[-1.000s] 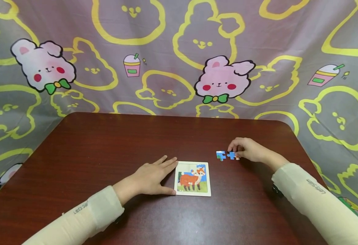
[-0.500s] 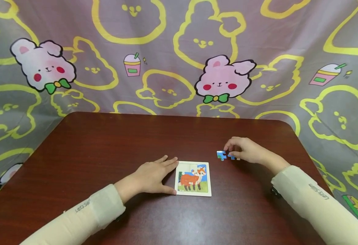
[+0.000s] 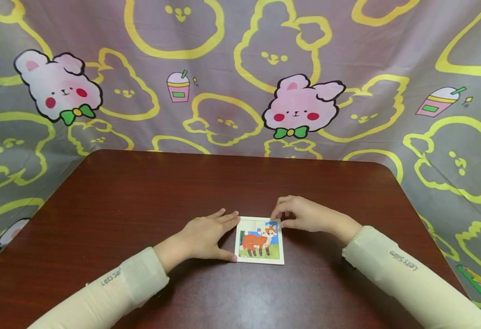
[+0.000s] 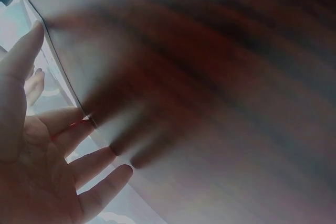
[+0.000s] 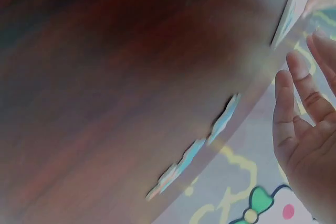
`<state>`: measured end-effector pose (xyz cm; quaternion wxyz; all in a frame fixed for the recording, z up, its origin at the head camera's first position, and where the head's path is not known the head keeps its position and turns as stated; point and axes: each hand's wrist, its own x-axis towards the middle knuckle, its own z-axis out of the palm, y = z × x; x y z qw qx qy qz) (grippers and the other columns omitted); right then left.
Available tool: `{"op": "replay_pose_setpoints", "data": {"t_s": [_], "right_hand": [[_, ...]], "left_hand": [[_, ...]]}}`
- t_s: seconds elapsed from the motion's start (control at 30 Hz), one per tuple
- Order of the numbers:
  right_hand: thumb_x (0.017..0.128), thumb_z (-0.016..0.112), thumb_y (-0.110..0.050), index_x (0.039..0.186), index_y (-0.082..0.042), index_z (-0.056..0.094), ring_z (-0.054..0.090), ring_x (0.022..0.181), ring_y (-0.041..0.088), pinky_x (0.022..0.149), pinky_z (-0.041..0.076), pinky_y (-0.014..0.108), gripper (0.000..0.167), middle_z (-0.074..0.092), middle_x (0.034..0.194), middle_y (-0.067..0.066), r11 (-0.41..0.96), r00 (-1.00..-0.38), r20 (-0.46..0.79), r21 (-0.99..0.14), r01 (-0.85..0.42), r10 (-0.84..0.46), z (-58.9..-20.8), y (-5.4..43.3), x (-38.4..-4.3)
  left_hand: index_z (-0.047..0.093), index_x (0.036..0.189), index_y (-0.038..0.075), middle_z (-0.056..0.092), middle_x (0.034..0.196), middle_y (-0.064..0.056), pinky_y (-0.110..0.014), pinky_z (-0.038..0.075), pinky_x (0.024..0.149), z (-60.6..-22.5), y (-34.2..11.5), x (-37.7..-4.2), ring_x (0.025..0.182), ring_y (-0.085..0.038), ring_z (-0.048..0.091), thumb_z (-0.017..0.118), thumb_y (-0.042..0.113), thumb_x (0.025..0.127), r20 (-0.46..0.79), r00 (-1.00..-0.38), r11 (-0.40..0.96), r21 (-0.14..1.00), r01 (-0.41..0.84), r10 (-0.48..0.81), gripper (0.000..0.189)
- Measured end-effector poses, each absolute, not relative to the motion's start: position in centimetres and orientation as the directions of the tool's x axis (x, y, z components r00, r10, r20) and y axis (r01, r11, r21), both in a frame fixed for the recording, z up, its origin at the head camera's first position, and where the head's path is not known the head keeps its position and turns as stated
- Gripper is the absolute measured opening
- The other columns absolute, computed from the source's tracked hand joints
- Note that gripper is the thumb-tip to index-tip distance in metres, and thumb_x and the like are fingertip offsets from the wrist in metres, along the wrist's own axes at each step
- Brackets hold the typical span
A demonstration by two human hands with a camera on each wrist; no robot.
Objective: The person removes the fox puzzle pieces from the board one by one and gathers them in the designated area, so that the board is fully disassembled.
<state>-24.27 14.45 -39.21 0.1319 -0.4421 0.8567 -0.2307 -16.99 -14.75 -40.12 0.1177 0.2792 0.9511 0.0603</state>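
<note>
A small square jigsaw board (image 3: 259, 260) with a pale frame and an orange fox picture lies on the table. Its upper left part shows bare pale backing. My left hand (image 3: 201, 238) rests flat at its left side, thumb and fingers spread along the frame. At the upper right corner, my right hand (image 3: 302, 214) has its thumb and bent fingertips by the frame. I see no piece between them. In the right wrist view, loose puzzle pieces (image 5: 224, 120) lie on the table beside the right hand; the hand hides them in the head view.
The dark reddish-brown table (image 3: 162, 183) has rounded far corners. Behind it and at both sides hangs a grey-pink curtain (image 3: 216, 68) printed with rabbits and yellow outlines.
My right hand has moved left from the loose puzzle pieces to the board's upper right corner. My left hand and the board stay in place.
</note>
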Motion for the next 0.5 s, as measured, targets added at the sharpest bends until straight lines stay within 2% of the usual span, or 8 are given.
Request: {"op": "replay_pose_setpoints", "data": {"t_s": [0.2,0.33,0.5], "right_hand": [[0.087,0.077,-0.018,0.109,-0.021,0.073,0.054,0.097,0.016,0.084,0.047,0.033,0.022,0.063,0.105,-0.006,0.498,-0.546,-0.038,-0.465,-0.732,-0.837,-39.7,13.5,-23.9],[0.085,0.080,-0.025,0.110,-0.024,0.072,0.052,0.101,0.014,0.084,0.047,0.031,0.026,0.061,0.107,-0.007,0.508,-0.544,-0.043,-0.423,-0.750,-0.838,-39.9,13.3,-23.7],[0.083,0.081,-0.028,0.114,-0.023,0.071,0.050,0.102,0.014,0.084,0.048,0.030,0.033,0.060,0.108,-0.007,0.517,-0.549,-0.055,-0.425,-0.743,-0.834,-40.1,13.2,-23.7]], "left_hand": [[0.039,0.154,0.017,0.034,0.162,0.002,-0.052,0.044,0.108,-40.0,-14.7,-17.0,0.149,-0.028,0.033,0.071,0.069,0.076,-0.194,-0.818,0.839,0.183,0.513,0.542,0.099],[0.038,0.154,0.018,0.033,0.162,0.003,-0.053,0.043,0.108,-39.9,-14.6,-16.9,0.149,-0.028,0.033,0.071,0.068,0.077,-0.206,-0.818,0.843,0.184,0.506,0.537,0.098],[0.039,0.154,0.019,0.034,0.162,0.003,-0.055,0.043,0.107,-39.7,-14.4,-17.0,0.149,-0.028,0.033,0.070,0.067,0.079,-0.220,-0.823,0.851,0.178,0.494,0.524,0.095]]}}
